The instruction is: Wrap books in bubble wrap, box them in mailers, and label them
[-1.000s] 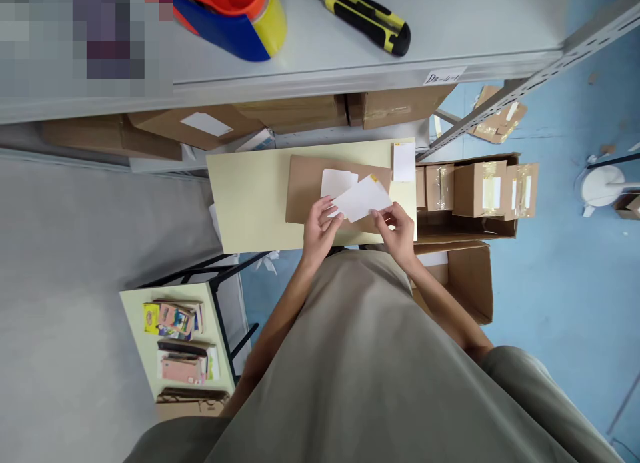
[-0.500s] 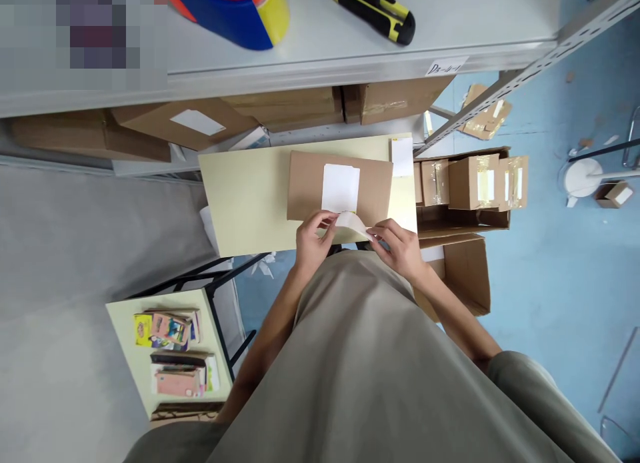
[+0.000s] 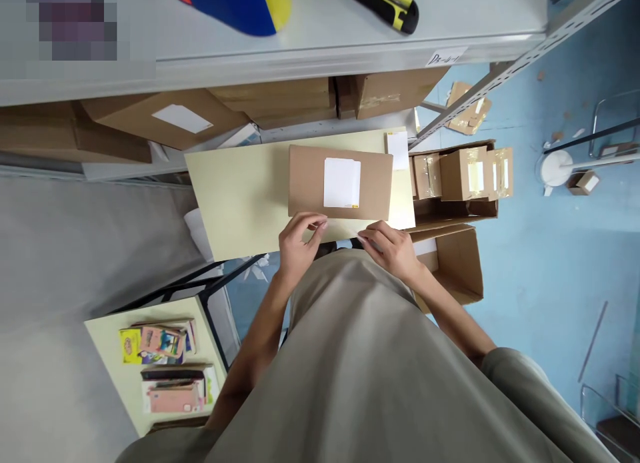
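Observation:
A brown cardboard box [image 3: 307,180] lies flat on the pale yellow tabletop [image 3: 240,190]. On its top face is a white label [image 3: 342,181] with a small yellow mark at the lower right corner. My left hand [image 3: 299,245] is at the box's near left edge, thumb and fingers pinched. Just right of it, my right hand [image 3: 391,250] is pinched too, apart from the box's near edge. Something pale and thin may stretch between the fingertips, but it blends with the tabletop and I cannot make it out.
White labels [image 3: 398,151] lie at the table's right end. Right of the table stand an open carton of small boxes [image 3: 463,173] and another open carton [image 3: 457,263]. A shelf [image 3: 350,43] ahead holds a utility knife [image 3: 385,6]. Books [image 3: 173,390] lie on a lower-left table.
The curved white strip between my hands no longer shows clearly. My left hand has moved left, my right slightly left, and the label's lower edge is now uncovered. The view has shifted slightly.

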A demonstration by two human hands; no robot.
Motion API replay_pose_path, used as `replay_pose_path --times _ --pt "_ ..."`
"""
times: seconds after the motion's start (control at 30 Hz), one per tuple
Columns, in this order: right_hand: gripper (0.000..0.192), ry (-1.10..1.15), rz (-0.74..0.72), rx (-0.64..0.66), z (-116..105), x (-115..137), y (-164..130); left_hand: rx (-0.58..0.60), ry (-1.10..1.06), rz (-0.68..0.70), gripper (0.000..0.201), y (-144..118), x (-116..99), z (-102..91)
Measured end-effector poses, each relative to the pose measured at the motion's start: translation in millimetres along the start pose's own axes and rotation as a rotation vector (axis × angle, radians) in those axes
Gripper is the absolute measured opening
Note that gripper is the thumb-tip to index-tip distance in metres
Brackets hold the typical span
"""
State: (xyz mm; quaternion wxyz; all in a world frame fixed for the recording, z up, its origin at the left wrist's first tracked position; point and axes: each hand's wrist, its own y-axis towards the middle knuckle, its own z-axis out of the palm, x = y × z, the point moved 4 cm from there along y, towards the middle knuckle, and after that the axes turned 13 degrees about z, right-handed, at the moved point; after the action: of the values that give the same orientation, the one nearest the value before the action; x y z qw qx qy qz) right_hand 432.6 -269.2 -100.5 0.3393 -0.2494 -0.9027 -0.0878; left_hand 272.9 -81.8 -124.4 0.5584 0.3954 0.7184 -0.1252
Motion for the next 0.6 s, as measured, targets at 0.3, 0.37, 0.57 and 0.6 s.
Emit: replay_pose_path --times 0.3,0.37,0.57,0.6 --pt "0.023 0.033 0.053 0.033 6 15 -3 0.113 -0.008 0.033 0.025 -7 4 -13.4" --pt "0.024 0.058 0.073 0.021 6 16 -4 0.150 -0.005 0.055 0.025 -7 5 -11.9" --pt "0.025 0.194 0.144 -0.036 2 12 -1 0.230 0.030 0.114 0.026 -7 3 -12.1" --pt "0.025 0.232 0.163 -0.050 1 10 0 0.249 0.032 0.118 0.026 -6 3 -12.6"
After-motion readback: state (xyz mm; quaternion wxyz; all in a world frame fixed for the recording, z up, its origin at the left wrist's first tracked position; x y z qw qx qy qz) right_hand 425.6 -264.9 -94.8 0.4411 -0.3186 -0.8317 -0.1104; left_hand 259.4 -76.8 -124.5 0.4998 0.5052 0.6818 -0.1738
